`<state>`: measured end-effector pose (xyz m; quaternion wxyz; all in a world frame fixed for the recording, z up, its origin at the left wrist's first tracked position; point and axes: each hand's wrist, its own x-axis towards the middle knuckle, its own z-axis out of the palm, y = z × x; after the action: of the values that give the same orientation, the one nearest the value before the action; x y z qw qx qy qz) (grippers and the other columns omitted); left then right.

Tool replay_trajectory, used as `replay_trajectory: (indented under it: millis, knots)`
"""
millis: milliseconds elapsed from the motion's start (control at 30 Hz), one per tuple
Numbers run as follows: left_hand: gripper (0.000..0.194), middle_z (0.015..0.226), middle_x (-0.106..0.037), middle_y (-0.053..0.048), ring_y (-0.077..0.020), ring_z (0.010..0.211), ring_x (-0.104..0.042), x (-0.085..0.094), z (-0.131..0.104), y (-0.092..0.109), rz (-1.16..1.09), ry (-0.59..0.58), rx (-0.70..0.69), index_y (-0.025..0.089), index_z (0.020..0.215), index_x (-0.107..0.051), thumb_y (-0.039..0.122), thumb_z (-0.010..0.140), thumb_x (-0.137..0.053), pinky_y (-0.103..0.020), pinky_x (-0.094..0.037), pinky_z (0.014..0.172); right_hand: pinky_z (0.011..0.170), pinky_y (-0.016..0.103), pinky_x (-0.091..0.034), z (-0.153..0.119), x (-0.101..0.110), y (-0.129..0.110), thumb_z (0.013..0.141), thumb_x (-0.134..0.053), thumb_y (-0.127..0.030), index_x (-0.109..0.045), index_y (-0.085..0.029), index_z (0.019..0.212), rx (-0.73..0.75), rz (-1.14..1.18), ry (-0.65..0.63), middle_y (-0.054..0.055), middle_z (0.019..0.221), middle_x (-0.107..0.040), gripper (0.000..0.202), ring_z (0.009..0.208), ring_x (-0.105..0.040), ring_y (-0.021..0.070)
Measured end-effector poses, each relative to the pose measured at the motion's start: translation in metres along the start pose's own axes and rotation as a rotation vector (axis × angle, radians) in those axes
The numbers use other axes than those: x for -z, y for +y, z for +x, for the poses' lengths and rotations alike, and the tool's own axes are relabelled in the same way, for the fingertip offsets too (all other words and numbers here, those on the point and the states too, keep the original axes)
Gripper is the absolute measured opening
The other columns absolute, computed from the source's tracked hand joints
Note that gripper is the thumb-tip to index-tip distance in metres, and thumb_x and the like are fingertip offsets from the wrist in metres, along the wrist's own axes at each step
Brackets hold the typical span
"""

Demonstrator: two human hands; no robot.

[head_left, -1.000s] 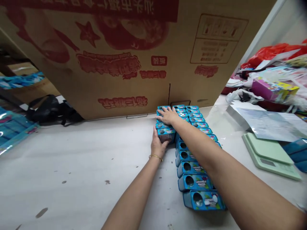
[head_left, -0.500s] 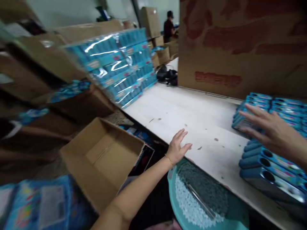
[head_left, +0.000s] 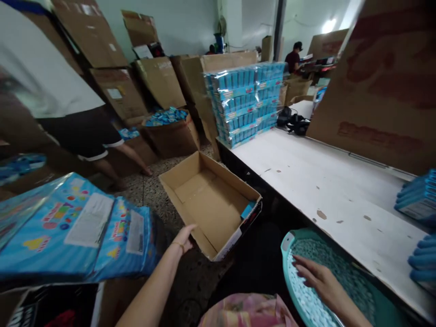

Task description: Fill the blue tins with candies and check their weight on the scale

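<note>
The cardboard box (head_left: 207, 200) beside the bench (head_left: 306, 165), likely light and fairly stiff, suits a hold on opposite walls; the left hand (head_left: 184, 237) meets its rim, grip unclear, the right hand (head_left: 318, 279) parted, empty.

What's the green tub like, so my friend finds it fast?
Find the long white table on the right. Below its near edge sits a rounded green tub, with the right hand over it. Unlike the cardboard box nearby, it holds lots of small pale pieces.
</note>
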<state>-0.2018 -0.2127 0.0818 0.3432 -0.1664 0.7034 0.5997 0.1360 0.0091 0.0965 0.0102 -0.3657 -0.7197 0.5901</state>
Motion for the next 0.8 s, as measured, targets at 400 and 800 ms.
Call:
replay_trajectory:
  millis: [400, 800]
  knots:
    - [0.039, 0.065, -0.064, 0.000, -0.0185, 0.072, -0.061, 0.001, -0.037, -0.033, -0.258, -0.114, -0.245, 0.017, 0.085, -0.057, 0.009, 0.047, -0.055, -0.029, -0.047, 0.066, 0.063, 0.031, -0.050, 0.045, -0.107, -0.071, 0.072, -0.049, -0.048, -0.045, -0.019, 0.117, 0.179, 0.070, 0.171, 0.009, 0.106, -0.056, 0.053, 0.086, -0.056, 0.0204]
    - [0.045, 0.089, -0.066, -0.005, -0.0235, 0.091, -0.057, -0.073, -0.111, 0.029, -0.022, -0.497, -0.414, 0.013, 0.099, -0.055, 0.018, 0.055, -0.060, -0.034, -0.046, 0.077, 0.094, 0.028, -0.034, -0.005, 0.011, -0.076, 0.074, -0.045, -0.049, 0.005, -0.020, 0.136, 0.220, 0.067, 0.746, 0.004, 0.142, -0.011, 0.084, 0.124, -0.025, 0.0203]
